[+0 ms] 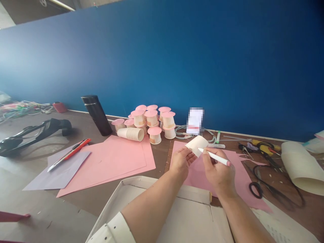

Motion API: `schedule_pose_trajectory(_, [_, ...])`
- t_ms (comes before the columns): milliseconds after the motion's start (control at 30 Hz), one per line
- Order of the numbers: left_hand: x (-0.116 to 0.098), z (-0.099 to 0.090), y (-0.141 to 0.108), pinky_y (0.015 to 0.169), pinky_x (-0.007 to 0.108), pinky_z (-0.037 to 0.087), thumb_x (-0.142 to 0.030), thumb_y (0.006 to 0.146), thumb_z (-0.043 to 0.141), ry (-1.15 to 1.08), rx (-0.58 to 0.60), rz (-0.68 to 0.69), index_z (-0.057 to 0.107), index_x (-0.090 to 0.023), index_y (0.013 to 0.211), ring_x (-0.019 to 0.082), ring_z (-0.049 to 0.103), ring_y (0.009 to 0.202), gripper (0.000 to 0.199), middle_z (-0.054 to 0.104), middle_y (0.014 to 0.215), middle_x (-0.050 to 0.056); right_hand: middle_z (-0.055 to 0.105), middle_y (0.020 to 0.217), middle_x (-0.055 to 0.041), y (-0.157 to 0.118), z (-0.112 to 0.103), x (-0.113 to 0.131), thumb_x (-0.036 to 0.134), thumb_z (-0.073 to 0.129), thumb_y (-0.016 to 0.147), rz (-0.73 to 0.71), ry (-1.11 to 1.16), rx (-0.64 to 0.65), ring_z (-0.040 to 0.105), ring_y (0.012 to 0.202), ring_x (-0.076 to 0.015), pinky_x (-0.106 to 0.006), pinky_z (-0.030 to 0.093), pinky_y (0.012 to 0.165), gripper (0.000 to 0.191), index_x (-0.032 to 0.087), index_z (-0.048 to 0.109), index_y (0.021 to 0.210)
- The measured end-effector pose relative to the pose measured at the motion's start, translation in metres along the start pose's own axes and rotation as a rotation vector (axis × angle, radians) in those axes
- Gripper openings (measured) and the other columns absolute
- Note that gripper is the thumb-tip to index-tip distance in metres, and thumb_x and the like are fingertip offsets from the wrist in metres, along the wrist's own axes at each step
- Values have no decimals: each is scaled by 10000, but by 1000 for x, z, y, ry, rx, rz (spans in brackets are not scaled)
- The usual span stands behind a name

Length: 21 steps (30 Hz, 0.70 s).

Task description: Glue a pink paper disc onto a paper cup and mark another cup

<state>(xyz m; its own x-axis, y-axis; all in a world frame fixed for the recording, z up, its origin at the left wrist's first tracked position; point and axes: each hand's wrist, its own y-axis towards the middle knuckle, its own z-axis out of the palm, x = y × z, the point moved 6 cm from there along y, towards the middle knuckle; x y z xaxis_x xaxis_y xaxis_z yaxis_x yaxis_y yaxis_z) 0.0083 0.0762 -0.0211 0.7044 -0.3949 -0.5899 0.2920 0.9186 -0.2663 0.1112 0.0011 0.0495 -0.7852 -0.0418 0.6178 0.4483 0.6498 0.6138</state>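
Note:
In my left hand (181, 163) is a small white paper cup (195, 145), tilted on its side, with my fingers around its lower part. My right hand (219, 172) is closed on a white marker (216, 157) with a pink end. The marker's tip meets or nearly meets the cup's side; I cannot tell if it touches. Beneath both hands lies a pink paper sheet (235, 182). Beyond them to the left, several cups with pink paper discs (155, 131) on top are stacked, and a nested row of plain paper cups (130, 134) lies in front.
Left are pink sheets (108, 165), a pale sheet (76, 172) under a red utility knife (69, 155), and a black bottle (97, 116). Scissors (256, 190), cables and a paper roll (302, 165) lie right. A cardboard box (192, 216) is nearest me; a blue partition (177, 60) stands behind.

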Motion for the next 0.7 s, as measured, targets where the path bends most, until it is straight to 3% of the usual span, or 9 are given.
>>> schedule_pose_trajectory(700, [0, -3, 3, 694, 255, 524, -104, 723, 629, -8, -20, 7, 595, -105, 766, 121, 610, 646, 55, 631, 722, 72, 686, 746, -58, -1, 1, -1, 432, 530, 813, 6, -1, -6, 602, 606, -174, -275, 435, 587, 272, 194, 657, 849])
